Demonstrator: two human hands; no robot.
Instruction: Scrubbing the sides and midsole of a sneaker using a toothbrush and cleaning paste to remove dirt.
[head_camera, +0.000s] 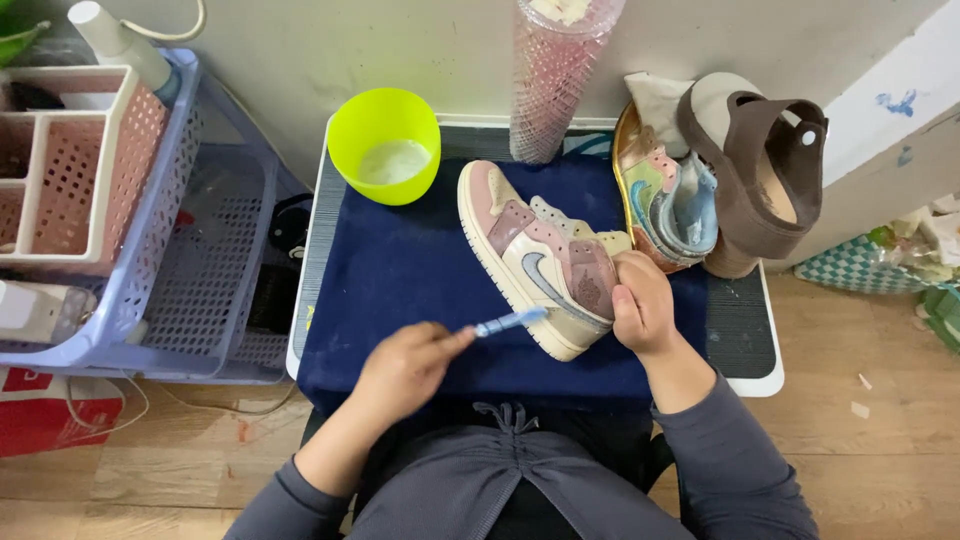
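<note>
A pastel pink, cream and blue high-top sneaker (527, 250) lies on its side on a dark blue cloth (400, 280). My right hand (640, 305) grips its heel and collar. My left hand (405, 370) holds a small blue brush (508, 322), whose tip touches the sneaker's side near the sole. A lime green bowl (384, 143) with white liquid stands at the back left of the cloth.
The matching sneaker (665, 200) and a brown wedge sandal (755, 170) lean against the wall at the right. A textured clear cylinder (552, 75) stands behind. A lilac plastic basket (190, 250) holding a pink organiser (70, 160) sits left. The floor is wood.
</note>
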